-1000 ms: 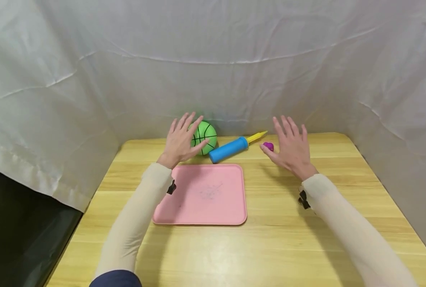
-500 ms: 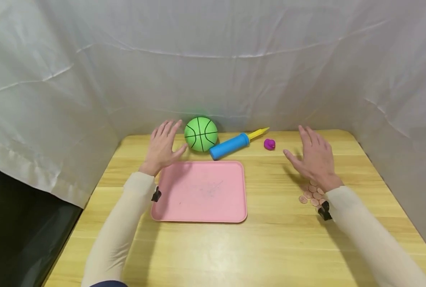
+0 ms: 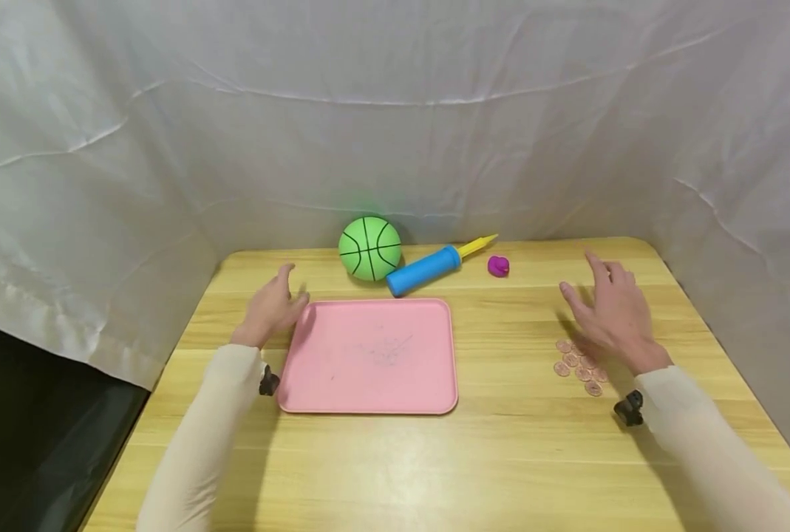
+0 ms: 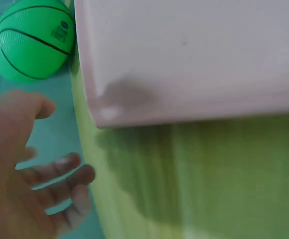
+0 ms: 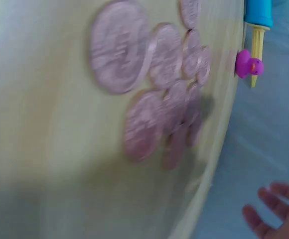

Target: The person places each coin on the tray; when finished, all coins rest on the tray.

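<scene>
My left hand [image 3: 270, 307] hovers by the far left corner of a pink tray [image 3: 341, 395], its fingers loosely bent and nothing in them. The left wrist view has the tray's edge [image 4: 134, 122] beside that hand, with a green ball [image 4: 32, 42] past the thumb. Over on the right, my right hand [image 3: 614, 314] is above the table, relaxed and holding nothing. Several copper-coloured coins [image 3: 562, 369] lie under and beside it, some hidden by the hand. In the right wrist view the coins [image 5: 119, 47] lie flat, close together.
Along the back of the wooden table [image 3: 395, 473] are the green ball [image 3: 370, 249], a blue hand pump [image 3: 424, 271] with a yellow nozzle, and a small magenta rubber duck [image 3: 498, 266]. A pale cloth [image 3: 395, 162] hangs behind and at both sides.
Both hands have moved apart and back towards the body, the left one leftwards, the right one rightwards. The ball and the coins came into fuller view as the hands moved off them.
</scene>
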### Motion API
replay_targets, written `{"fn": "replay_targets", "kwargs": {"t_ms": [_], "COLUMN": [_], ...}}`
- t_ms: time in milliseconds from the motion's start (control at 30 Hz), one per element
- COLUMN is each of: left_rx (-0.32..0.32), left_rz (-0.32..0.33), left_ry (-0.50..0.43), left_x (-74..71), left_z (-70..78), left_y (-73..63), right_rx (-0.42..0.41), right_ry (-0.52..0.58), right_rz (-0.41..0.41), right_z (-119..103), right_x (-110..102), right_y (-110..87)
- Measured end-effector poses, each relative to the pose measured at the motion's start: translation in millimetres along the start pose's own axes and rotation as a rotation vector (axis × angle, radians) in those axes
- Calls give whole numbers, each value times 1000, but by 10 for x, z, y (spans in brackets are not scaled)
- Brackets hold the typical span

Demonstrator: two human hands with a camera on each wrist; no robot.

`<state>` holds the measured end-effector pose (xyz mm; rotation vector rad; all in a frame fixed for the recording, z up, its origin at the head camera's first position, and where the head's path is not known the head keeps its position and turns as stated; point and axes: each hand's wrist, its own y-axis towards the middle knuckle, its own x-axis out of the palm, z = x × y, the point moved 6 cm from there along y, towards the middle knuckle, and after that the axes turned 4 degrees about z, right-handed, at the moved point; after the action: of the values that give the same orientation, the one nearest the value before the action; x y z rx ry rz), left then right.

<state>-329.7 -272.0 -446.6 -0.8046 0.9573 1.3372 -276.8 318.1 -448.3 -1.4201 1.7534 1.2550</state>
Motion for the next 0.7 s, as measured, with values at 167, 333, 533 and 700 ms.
{"fn": "replay_targets", "kwargs": {"t_ms": [167,333,533,700], "left_rx": [-24,-30,-34,-28], "left_rz": [-104,-146,-162,-173], "left_ry": [-110,-220,-278,-410], "left_x": [226,334,319,242], "left_z": [-187,-247,-259,-290], "left_y": [-109,-151,-127,-181], "right_rx": [-67,-56,3,23], "right_ry": [117,173,196,214], "right_rz": [-26,-48,-105,-150], "right_z": [161,257,311,351], "right_x": [2,19,55,100], "right_y": [-166,-253,-317,-367]}}
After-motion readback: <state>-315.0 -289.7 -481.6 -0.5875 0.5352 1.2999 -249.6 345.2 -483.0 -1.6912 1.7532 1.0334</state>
